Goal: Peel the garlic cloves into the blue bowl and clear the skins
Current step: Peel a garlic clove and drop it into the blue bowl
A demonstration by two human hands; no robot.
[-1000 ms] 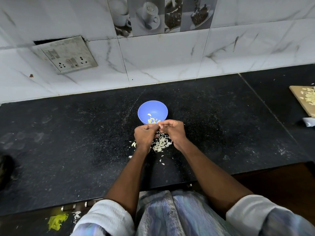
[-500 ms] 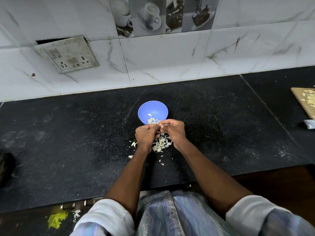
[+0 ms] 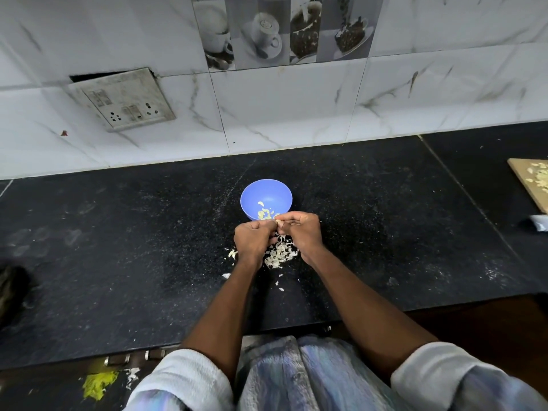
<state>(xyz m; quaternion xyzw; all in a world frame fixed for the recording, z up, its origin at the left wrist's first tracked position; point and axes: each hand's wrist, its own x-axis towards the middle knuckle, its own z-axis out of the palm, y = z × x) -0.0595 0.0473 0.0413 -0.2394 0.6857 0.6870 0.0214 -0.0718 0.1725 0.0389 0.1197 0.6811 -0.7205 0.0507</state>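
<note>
Your left hand (image 3: 253, 239) and right hand (image 3: 303, 229) met knuckle to knuckle just on the near side of the blue bowl (image 3: 266, 199), both with fingers curled in. Between their fingertips you pinched a small pale garlic clove (image 3: 278, 222), held right at the bowl's near rim. A few peeled cloves (image 3: 264, 213) lay inside the bowl on its near side. Under and between your wrists sat a pile of garlic skins (image 3: 280, 253) on the black counter (image 3: 118, 247), with loose flakes scattered nearer to you and to the left. At the far right edge a wooden board (image 3: 526, 185) carried more pale pieces. A switch plate (image 3: 123, 99) hung on the tiled wall at far left.
</note>
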